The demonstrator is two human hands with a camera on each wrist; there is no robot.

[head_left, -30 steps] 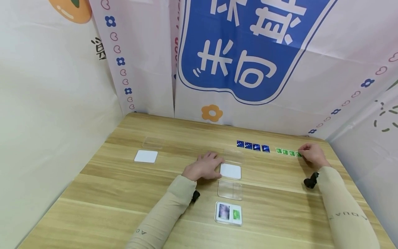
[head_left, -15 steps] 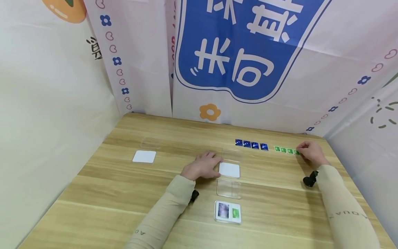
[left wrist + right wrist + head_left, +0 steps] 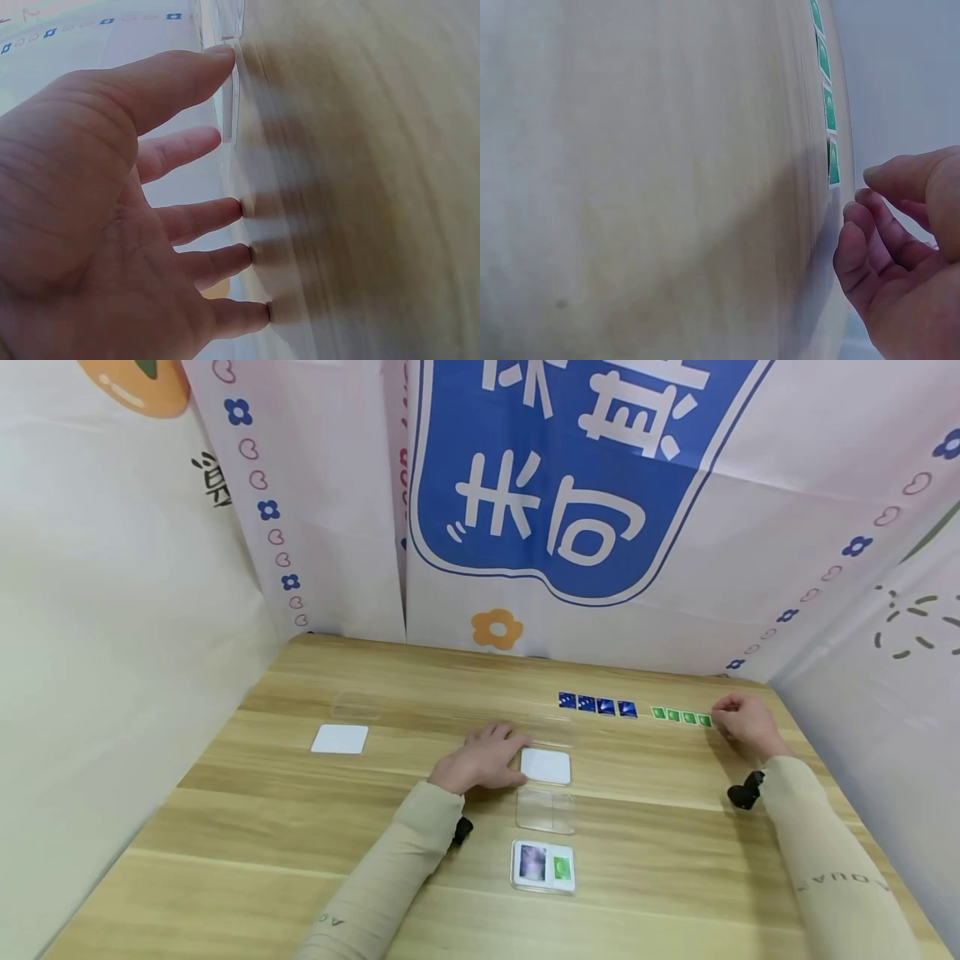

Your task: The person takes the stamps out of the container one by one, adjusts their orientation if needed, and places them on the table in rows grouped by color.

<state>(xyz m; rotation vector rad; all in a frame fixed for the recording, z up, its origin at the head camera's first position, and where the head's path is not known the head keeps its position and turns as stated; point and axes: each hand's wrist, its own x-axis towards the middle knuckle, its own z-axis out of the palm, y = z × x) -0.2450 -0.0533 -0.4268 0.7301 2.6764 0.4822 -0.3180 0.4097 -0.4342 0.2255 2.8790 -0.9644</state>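
Note:
My left hand (image 3: 483,758) rests with fingers spread beside a white card (image 3: 546,766) in a clear case. In the left wrist view the thumb (image 3: 214,67) is right at the case's edge, the other fingertips down on the wood. To the right, my right hand (image 3: 748,725) is at the end of a row of small green cards (image 3: 688,718). The right wrist view shows its thumb (image 3: 900,177) and bent fingers with a gap between them and nothing held; the end green card (image 3: 834,163) lies just past the tips.
Several small blue cards (image 3: 605,707) lie left of the green ones. Nearer me are a clear case half (image 3: 545,811) and a case (image 3: 543,887) with a purple and a green picture. Another white card (image 3: 340,738) lies at left by a clear lid (image 3: 356,705). A printed curtain (image 3: 337,527) hangs behind.
My right hand's fingertips have drawn off the end green card, which now shows whole. The left hand keeps its place by the white card. The head view has swung slightly right.

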